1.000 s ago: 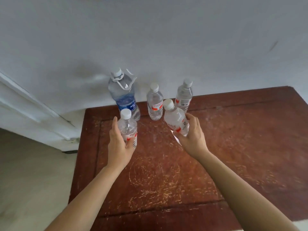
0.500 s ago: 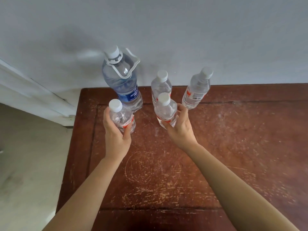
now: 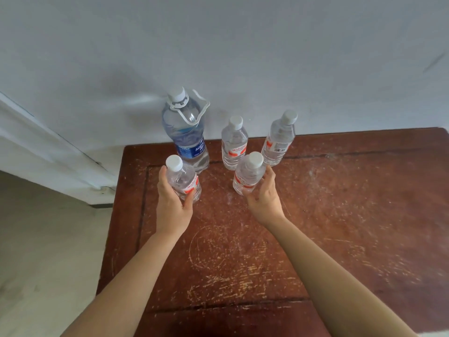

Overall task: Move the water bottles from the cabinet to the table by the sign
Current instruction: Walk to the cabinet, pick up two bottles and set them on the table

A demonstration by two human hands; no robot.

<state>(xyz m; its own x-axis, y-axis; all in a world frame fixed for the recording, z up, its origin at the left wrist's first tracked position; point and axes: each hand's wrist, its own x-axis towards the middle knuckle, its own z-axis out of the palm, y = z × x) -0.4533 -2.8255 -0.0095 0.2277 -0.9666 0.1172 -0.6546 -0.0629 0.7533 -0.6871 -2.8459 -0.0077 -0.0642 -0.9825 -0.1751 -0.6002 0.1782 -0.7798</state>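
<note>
Since the earlier frames both held bottles have come down and forward toward the tabletop (image 3: 340, 215), and the right one, tilted a second ago, now stands nearly upright; the three bottles at the back have not shifted on the wood, though the view has swung a little.

From the left: the left hand (image 3: 171, 203) is wrapped around the left small bottle (image 3: 183, 178), thumb on the near side, fingers hidden behind the body, cap up. Its base looks to be at or just above the wood, just in front of the large blue-labelled bottle (image 3: 188, 137), which stands at the back edge by the wall (image 3: 243, 57). Whether the two touch I cannot tell.

Next comes the middle small bottle (image 3: 233, 144), upright and free. In front of it, slightly to its right, the right hand (image 3: 263, 198) cups the right small bottle (image 3: 247, 176) from below and behind, fingers curled loosely round the lower body, long axis near vertical with the cap leaning a little away from the wrist. Its base seems close to the surface. Farthest right, the rear small bottle (image 3: 279, 139) stands alone.

Each hand already sits on its own bottle, so the move ahead looks like a straight set-down and release, with the back row close enough to knock. No sign is in view.
</note>
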